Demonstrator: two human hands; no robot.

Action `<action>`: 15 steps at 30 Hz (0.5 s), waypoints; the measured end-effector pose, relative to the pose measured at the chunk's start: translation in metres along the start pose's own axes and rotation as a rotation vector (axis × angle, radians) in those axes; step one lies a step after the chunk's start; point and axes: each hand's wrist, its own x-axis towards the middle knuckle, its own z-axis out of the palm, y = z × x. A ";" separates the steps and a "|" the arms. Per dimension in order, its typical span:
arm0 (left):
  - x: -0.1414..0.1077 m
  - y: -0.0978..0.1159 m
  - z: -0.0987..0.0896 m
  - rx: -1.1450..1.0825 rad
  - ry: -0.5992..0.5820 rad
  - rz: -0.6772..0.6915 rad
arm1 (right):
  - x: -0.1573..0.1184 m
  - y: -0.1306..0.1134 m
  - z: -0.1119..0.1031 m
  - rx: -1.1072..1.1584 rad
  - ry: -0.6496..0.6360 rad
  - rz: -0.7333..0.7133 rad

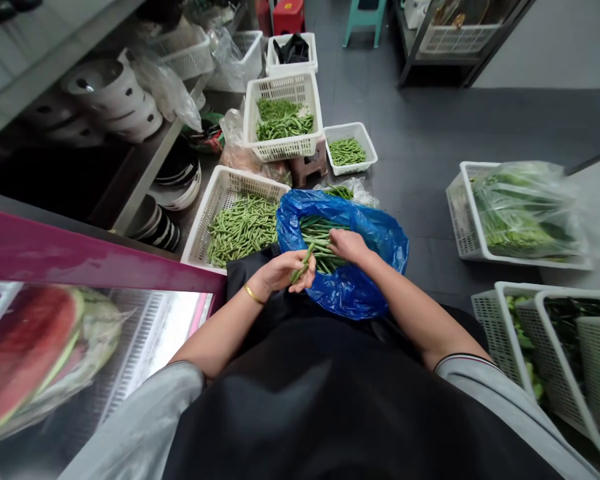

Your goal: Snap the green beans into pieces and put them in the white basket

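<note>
A green bean (303,264) is clamped in the left hand (281,273), its length slanting toward the right hand (347,245) (whose grip on the beans (317,239) in the blue bag (380,233) cannot be told).

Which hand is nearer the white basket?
Left hand, holding green beans, is nearer, beside the white basket. Right hand is farther, over the blue plastic bag.

Dark grey floor tiles (430,133) run to a pale grey wall (555,40). A steel shelf (145,167) of stacked bowls (177,187) lines the left side (a magenta-framed glass chiller (80,250) stands closest), while a teal stool (364,17) and dark metal rack (430,40) stand beyond.
</note>
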 end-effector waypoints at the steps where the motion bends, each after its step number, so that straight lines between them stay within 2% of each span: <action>1: 0.010 -0.005 0.000 -0.034 0.039 0.023 | 0.001 0.008 -0.009 0.032 0.033 0.019; 4: 0.036 -0.019 0.003 -0.122 0.207 0.032 | -0.003 0.030 -0.030 0.191 0.175 0.074; 7: 0.050 -0.031 0.008 -0.161 0.305 -0.017 | -0.017 0.034 -0.037 0.325 0.339 0.118; 9: 0.053 -0.035 0.014 -0.164 0.312 -0.031 | -0.037 0.024 -0.034 0.432 0.474 0.142; 12: 0.053 -0.033 0.026 -0.160 0.292 -0.009 | -0.076 -0.005 -0.026 0.667 0.652 0.144; 15: 0.053 -0.025 0.034 -0.170 0.279 0.029 | -0.113 -0.033 -0.016 0.869 0.643 0.100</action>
